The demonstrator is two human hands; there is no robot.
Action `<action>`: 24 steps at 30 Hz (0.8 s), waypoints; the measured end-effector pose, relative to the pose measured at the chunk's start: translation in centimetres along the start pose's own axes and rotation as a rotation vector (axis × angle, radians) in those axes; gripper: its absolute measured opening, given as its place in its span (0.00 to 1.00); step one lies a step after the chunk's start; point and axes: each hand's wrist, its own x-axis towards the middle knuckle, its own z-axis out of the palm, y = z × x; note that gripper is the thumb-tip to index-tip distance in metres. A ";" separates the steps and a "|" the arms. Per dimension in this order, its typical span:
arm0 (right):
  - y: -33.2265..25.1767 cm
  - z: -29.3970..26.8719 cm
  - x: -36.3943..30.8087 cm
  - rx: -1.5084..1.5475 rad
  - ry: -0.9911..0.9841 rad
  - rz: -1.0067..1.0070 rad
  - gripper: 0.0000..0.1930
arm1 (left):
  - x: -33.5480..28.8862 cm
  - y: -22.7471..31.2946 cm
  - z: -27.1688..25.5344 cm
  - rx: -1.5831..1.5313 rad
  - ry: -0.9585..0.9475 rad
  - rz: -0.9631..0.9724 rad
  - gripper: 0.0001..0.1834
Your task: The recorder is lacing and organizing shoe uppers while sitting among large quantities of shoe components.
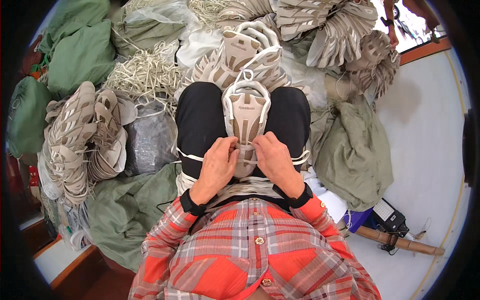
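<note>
A beige and white shoe upper (pixel 246 112) stands between my knees, its tongue facing me and a loop of cord at its collar. My left hand (pixel 218 161) is closed at the left side of its lace holes, fingertips pinching a white shoelace (pixel 190 156). Opposite it, my right hand (pixel 276 161) pinches the same lace at the right side. Lace ends trail out past both hands over my thighs. A bundle of pale laces (pixel 240 190) lies across my lap. The fingertips partly cover the lace holes.
Stacked shoe uppers (pixel 70 140) lie at the left, with more (pixel 345 30) at the back right. Behind my knees sit further uppers (pixel 235 55). A heap of loose laces (pixel 145 72) is at the back left. Green sacks (pixel 355 155) surround me. A bamboo pole (pixel 400 241) lies at the right.
</note>
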 end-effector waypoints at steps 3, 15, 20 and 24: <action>0.0 0.6 -0.4 -0.053 -0.048 0.007 0.03 | -0.1 0.1 -0.2 0.035 -0.021 0.001 0.16; -0.1 1.3 1.5 -0.209 -0.057 0.055 0.10 | 1.2 0.7 1.3 -0.055 -0.013 0.011 0.17; -1.0 1.7 0.9 -0.331 0.015 -0.101 0.08 | 0.2 0.4 -0.2 -0.007 -0.044 -0.054 0.18; -0.9 1.9 -0.3 -0.391 -0.002 -0.016 0.12 | 0.3 1.5 -0.2 -0.058 -0.069 -0.061 0.17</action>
